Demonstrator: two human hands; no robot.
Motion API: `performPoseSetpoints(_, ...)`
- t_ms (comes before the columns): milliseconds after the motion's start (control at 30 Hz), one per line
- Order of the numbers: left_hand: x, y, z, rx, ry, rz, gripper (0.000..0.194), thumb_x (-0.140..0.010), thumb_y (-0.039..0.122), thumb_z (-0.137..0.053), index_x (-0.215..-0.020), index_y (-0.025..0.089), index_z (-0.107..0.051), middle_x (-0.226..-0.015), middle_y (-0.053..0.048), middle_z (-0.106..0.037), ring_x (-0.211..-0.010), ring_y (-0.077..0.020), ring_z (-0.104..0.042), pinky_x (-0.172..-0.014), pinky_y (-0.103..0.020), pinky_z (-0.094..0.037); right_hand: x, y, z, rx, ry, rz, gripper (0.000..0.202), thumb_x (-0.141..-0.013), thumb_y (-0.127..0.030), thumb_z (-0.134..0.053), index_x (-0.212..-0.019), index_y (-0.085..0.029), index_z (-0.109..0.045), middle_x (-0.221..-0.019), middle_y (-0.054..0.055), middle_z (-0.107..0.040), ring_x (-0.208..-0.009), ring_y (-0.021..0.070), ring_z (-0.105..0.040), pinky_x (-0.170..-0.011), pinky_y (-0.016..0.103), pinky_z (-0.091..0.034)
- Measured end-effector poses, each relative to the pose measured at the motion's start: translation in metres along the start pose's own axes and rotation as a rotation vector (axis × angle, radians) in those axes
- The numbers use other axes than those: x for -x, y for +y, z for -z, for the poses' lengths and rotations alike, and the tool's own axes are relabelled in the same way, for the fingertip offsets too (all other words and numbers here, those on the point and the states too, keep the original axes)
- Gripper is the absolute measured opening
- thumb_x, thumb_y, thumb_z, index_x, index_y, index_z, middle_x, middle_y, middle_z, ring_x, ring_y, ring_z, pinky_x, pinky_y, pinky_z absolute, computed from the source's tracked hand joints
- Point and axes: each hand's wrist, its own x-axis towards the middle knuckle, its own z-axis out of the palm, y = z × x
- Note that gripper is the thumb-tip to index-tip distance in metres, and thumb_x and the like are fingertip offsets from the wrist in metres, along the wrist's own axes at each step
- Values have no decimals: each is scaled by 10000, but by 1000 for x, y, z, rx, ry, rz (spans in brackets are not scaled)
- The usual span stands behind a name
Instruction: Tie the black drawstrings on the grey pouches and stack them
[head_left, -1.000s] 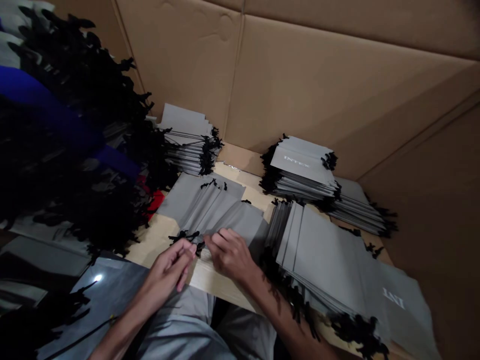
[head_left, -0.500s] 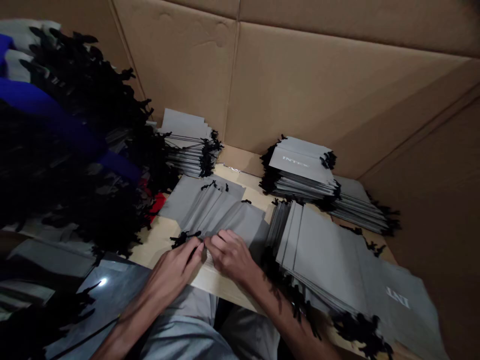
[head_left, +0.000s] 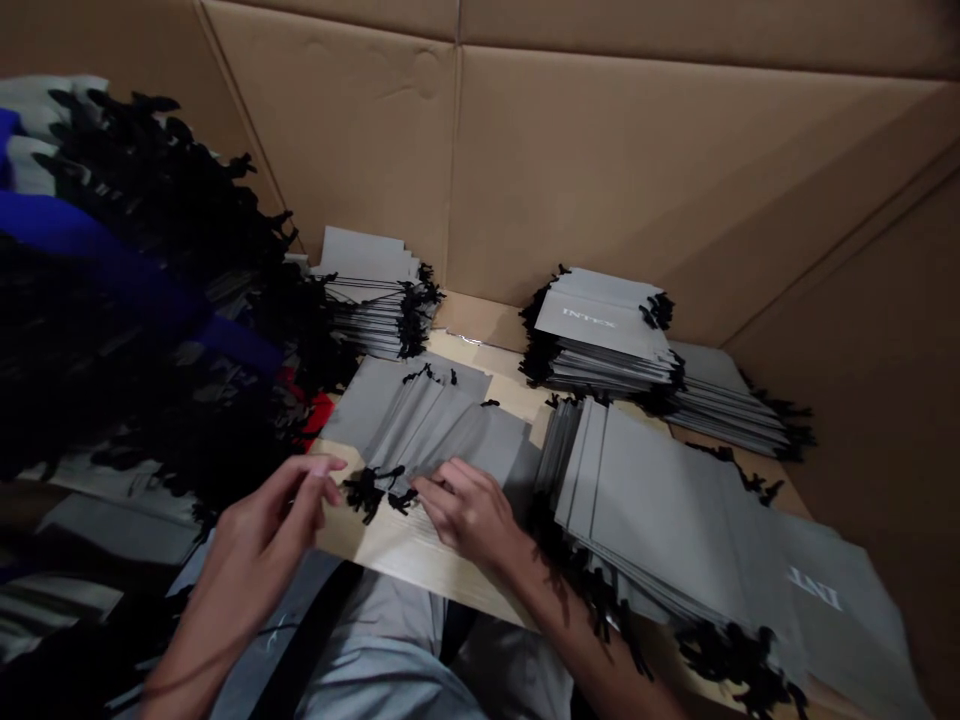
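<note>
In the middle of the table lies a fanned row of flat grey drawstring bags (head_left: 427,425) with black knotted cords (head_left: 379,488) at their near edge. My right hand (head_left: 469,508) is closed at the near edge of these bags, thumb and fingers pinched on a grey bag (head_left: 442,445); the exact pinch point is partly hidden. My left hand (head_left: 274,525) hangs in the air to the left of the cords, fingers loosely bent and apart, with nothing in it. Just right of my right hand stands a thick leaning stack of grey bags (head_left: 660,500).
A tall heap of bags with black cords (head_left: 150,330), crossed by a blue strap (head_left: 112,260), rises at left. Behind are a bag stack (head_left: 371,300), another printed INTEX (head_left: 592,325) and a third (head_left: 727,400). Cardboard walls (head_left: 637,170) enclose the table.
My left hand has come away from my right hand and moved left, letting go of the bags' near edge. The black cords there now show. My right hand has stayed nearly in place.
</note>
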Motion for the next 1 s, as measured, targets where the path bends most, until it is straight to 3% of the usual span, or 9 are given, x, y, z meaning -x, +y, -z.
performPoseSetpoints(67, -3, 1, -9, -12, -17, -85, 426, -1029, 616, -584, -1096, 257, -803, -891, -28, -807, -720, -203, -736, -605, -244, -529, 0, 0, 1, -57, 30, -18, 175, -1103, -225, -612, -1219, -203, -742, -869, 22, -655, -795, 185, -562, -646, 322, -403)
performPoseSetpoints(167, -7, -1, -33, -107, -86, -194, 370, -1040, 526, -576, -1101, 265, -832, -1063, -55, -830, -918, -246, -800, -738, -283, -576, 0, 1, 0, -121, 28, -31, 178, -1105, -254, -615, -1204, -219, -758, -882, 24, -672, -816, 187, -582, -658, 316, -421)
performPoseSetpoints(267, -8, -8, -50, -262, -83, -180, 339, -1026, 493, -612, -1137, 259, -830, -1082, -48, -786, -791, -225, -779, -719, -310, -573, -2, 2, 0, -181, -22, -42, 178, -1063, -237, -649, -1187, -228, -776, -893, 24, -675, -844, 194, -599, -680, 311, -446)
performPoseSetpoints(433, -2, -20, -59, -440, -58, -212, 249, -1042, 389, -611, -1119, 283, -822, -1041, -25, -725, -701, -186, -740, -622, -288, -521, -5, 1, 2, -368, -101, -125, 396, -845, -129, -674, -1211, -229, -788, -900, 26, -652, -872, 219, -612, -717, 316, -495)
performPoseSetpoints(567, 0, -23, -60, -421, -32, -235, 225, -1048, 360, -595, -1117, 293, -798, -1058, -10, -735, -649, -153, -720, -579, -264, -497, -9, 2, 4, -551, -69, -288, 277, -947, -147, -639, -1163, -213, -800, -976, 42, -700, -904, 192, -677, -796, 288, -540)
performPoseSetpoints(700, 1, -20, -61, -276, 1, -260, 222, -1041, 399, -599, -1112, 276, -769, -1072, -9, -753, -600, -127, -681, -597, -253, -521, -15, 4, 8, -658, -60, -361, 234, -1034, -164, -625, -1187, -223, -792, -1045, 44, -714, -891, 153, -699, -789, 246, -536)
performPoseSetpoints(800, 3, -14, -63, -141, -36, -160, 232, -1029, 461, -620, -1053, 265, -741, -893, 13, -763, -523, -122, -616, -554, -239, -503, -18, 6, 13, -646, -100, -363, 199, -1069, -201, -646, -1200, -236, -791, -1078, 43, -721, -863, 139, -700, -766, 233, -532)
performPoseSetpoints(900, 5, -9, -66, 50, -112, 98, 292, -978, 549, -684, -1005, 258, -696, -569, 74, -623, -423, -130, -541, -424, -203, -412, -17, 5, 14, -603, -94, -335, 186, -1076, -251, -681, -1230, -246, -784, -1108, 45, -737, -836, 134, -702, -722, 228, -526)
performPoseSetpoints(1000, 3, -6, -67, 357, -178, 326, 471, -794, 626, -836, -1007, 238, -673, -606, 59, -672, -387, -137, -562, -329, -200, -421, -16, 3, 10, -622, -9, -316, 184, -1061, -277, -704, -1227, -248, -778, -1089, 39, -748, -775, 118, -685, -684, 217, -529)
